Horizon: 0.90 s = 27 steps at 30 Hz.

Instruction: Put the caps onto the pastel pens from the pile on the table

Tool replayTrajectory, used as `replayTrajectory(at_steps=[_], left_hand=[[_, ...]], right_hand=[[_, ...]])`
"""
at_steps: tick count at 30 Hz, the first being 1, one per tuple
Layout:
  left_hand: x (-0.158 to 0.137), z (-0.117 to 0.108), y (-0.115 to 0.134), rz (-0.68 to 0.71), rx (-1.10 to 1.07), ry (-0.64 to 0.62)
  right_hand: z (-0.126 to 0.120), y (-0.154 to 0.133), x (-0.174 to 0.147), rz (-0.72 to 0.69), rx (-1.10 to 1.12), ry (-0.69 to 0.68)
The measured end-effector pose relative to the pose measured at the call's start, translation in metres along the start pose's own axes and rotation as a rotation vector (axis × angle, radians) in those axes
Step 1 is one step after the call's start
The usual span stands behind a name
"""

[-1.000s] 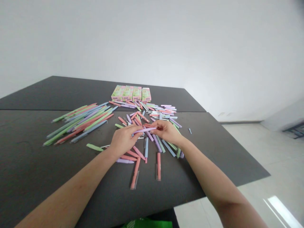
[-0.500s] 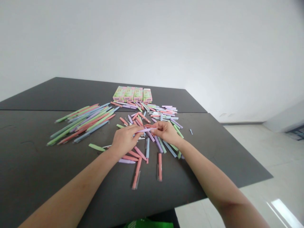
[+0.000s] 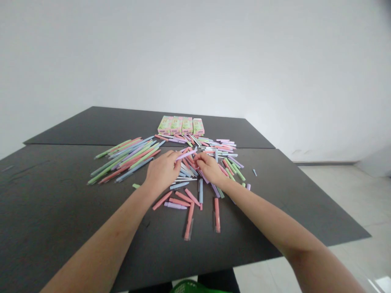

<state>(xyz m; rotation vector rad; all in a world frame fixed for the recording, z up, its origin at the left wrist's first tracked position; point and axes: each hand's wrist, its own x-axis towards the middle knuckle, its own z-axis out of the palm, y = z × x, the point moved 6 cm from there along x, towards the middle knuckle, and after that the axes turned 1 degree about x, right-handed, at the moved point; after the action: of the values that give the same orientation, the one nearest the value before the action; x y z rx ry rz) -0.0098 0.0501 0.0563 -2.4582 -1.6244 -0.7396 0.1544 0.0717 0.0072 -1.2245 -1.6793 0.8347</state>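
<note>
My left hand (image 3: 163,170) is closed round a lavender pen barrel (image 3: 187,155), which points up and to the right over the loose pen parts. Just right of its tip, my right hand (image 3: 210,166) has its fingers pinched together; whatever they hold, if anything, is too small to make out. Beneath both hands lie scattered pink, blue, green and lavender pen parts and thin white refills (image 3: 187,180). Nearer to me are a pink pen with a clear clip (image 3: 188,223) and a similar pink pen (image 3: 217,215).
Long coloured pens (image 3: 125,162) lie in a bundle on the left of the dark table (image 3: 61,211). Several pink-and-green boxes (image 3: 176,125) stand in a row at the back. A small blue-grey piece (image 3: 254,172) lies alone on the right.
My right hand has come away from the lavender barrel, which stays in my left hand and now tilts up more. The camera view has shifted, so the table appears further right.
</note>
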Motion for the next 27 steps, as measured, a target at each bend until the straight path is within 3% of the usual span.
replayTrajectory(at_steps=[3,6,11,15,27], left_hand=[[0.003,-0.011,-0.032,-0.101,-0.027,0.044],[0.0,-0.013,-0.068,-0.219,-0.01,0.037],[-0.004,-0.017,-0.104,-0.242,0.0,0.099],[-0.008,-0.013,-0.119,-0.291,0.069,0.054],[-0.023,-0.011,-0.138,-0.473,0.241,-0.011]], right_hand=[[0.032,-0.029,0.008,-0.281,-0.315,-0.125],[0.071,-0.045,0.021,-0.389,-0.481,-0.266],[0.117,-0.049,0.055,-0.287,-0.713,-0.25],[0.138,-0.044,0.074,-0.148,-0.848,-0.257],[0.161,-0.038,0.089,-0.116,-0.876,-0.242]])
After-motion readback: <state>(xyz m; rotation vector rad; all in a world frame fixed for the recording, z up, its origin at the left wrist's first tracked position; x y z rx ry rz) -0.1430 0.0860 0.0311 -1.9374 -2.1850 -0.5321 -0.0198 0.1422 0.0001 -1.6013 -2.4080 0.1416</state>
